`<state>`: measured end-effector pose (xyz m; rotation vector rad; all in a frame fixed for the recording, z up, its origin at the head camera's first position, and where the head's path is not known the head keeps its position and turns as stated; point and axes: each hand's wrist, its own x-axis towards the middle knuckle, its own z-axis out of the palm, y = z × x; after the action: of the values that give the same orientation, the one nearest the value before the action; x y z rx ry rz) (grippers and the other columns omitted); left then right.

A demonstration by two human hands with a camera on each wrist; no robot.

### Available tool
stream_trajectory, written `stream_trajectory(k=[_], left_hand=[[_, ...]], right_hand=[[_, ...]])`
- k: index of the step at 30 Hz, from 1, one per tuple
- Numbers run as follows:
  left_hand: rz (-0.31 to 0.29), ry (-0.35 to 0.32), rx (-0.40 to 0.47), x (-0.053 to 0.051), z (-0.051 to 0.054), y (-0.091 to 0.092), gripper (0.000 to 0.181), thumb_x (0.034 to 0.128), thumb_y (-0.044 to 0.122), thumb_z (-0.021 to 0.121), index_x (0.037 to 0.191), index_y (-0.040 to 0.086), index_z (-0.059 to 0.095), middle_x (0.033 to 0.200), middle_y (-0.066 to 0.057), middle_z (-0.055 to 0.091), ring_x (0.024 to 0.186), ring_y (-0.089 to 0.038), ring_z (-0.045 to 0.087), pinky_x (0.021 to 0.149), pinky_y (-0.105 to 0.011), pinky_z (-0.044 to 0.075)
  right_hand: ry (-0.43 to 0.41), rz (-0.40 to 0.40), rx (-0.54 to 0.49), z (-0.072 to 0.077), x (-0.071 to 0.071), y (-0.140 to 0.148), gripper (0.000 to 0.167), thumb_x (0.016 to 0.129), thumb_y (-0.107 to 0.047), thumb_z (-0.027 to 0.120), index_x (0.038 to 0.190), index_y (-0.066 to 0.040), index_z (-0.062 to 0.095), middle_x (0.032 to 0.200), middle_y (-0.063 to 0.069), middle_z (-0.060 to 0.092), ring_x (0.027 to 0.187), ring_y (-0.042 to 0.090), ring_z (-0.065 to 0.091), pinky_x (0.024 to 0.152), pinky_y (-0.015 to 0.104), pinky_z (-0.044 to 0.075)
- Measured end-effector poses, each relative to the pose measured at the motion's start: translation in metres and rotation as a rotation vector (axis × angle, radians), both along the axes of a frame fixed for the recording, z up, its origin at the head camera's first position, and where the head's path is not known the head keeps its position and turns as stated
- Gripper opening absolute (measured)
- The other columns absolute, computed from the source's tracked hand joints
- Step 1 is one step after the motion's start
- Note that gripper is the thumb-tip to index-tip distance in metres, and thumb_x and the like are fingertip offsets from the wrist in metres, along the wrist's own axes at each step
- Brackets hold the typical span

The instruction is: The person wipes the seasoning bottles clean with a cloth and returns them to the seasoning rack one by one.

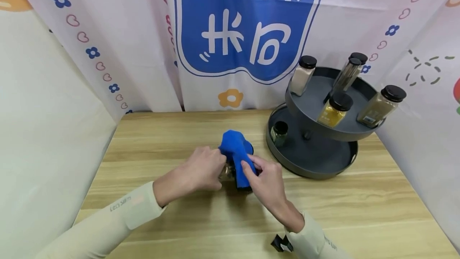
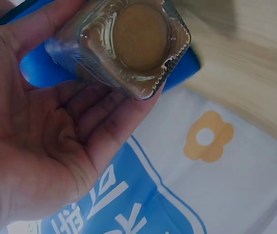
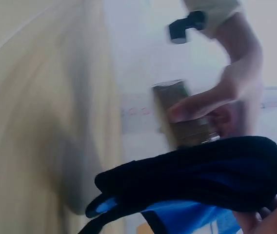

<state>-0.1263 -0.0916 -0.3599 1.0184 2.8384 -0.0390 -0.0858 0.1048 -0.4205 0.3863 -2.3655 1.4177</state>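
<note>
Left hand [image 1: 201, 170]: fingers clamped on jar [image 2: 141, 41], base toward tabletop's [image 1: 140, 141] left edge; right hand [image 1: 267, 180] pinches blue cloth [image 1: 235, 147] at other end.

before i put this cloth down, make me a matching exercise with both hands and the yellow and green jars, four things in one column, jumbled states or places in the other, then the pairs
Things
1. left hand
2. yellow jar
3. right hand
4. green jar

States or places
A. holds the blue cloth
B. on the lower tray
C. grips a glass jar
D. on the upper tray

Pairs: 1-C, 2-D, 3-A, 4-B
</note>
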Motion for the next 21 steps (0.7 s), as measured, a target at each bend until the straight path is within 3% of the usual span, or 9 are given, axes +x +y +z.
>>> stream_trajectory(k=[3,6,10,14,16,21], left_hand=[[0.013,0.004,0.0,0.0018,0.0006,0.0002,0.041,0.0712,0.02,0.086,0.059,0.02,0.047,0.058,0.006,0.047,0.05,-0.012,0.044,0.048,-0.03,0.044],[0.013,0.003,-0.009,0.0033,-0.0013,0.0003,0.039,0.071,0.021,0.087,0.06,0.019,0.049,0.059,0.006,0.049,0.051,-0.012,0.045,0.049,-0.03,0.044],[0.005,-0.012,-0.01,0.0049,-0.0052,0.0009,0.041,0.0708,0.022,0.088,0.06,0.019,0.049,0.059,0.006,0.048,0.05,-0.011,0.044,0.047,-0.029,0.043],[0.016,-0.009,0.013,0.0045,-0.0023,0.0006,0.04,0.071,0.019,0.086,0.06,0.019,0.047,0.059,0.006,0.047,0.05,-0.011,0.043,0.047,-0.028,0.042],[0.02,-0.005,0.022,0.0038,0.0002,0.0,0.04,0.0716,0.017,0.085,0.06,0.019,0.047,0.059,0.006,0.047,0.051,-0.011,0.043,0.048,-0.028,0.042],[0.014,0.011,0.006,0.002,-0.0015,-0.0001,0.043,0.0707,0.021,0.087,0.058,0.02,0.045,0.057,0.007,0.045,0.05,-0.011,0.043,0.048,-0.03,0.043]], right_hand=[[-0.059,0.001,0.064,-0.0045,0.0014,0.0007,0.02,0.094,-0.006,0.079,0.111,0.003,0.08,0.053,-0.012,0.042,0.051,-0.001,0.046,0.047,0.018,0.037],[-0.075,0.005,0.035,-0.0045,0.0035,0.0011,0.019,0.094,-0.005,0.079,0.111,0.002,0.081,0.056,-0.012,0.056,0.057,-0.001,0.057,0.055,0.018,0.048],[-0.016,0.003,-0.025,-0.001,0.0063,0.0007,0.02,0.093,-0.005,0.08,0.111,0.002,0.081,0.068,-0.001,0.073,0.059,0.003,0.063,0.058,0.022,0.055],[-0.022,-0.008,0.029,-0.0052,0.0043,-0.0006,0.02,0.093,-0.005,0.08,0.111,0.003,0.081,0.073,0.005,0.076,0.06,0.003,0.065,0.057,0.021,0.056],[-0.056,-0.011,0.051,-0.0068,0.0023,-0.0008,0.02,0.093,-0.006,0.079,0.111,0.004,0.08,0.062,0.0,0.068,0.054,0.001,0.058,0.052,0.018,0.049],[-0.041,-0.022,-0.107,0.0024,0.0035,-0.0014,0.022,0.095,-0.007,0.079,0.114,0.004,0.08,0.073,0.003,0.076,0.06,0.005,0.067,0.057,0.018,0.054]])
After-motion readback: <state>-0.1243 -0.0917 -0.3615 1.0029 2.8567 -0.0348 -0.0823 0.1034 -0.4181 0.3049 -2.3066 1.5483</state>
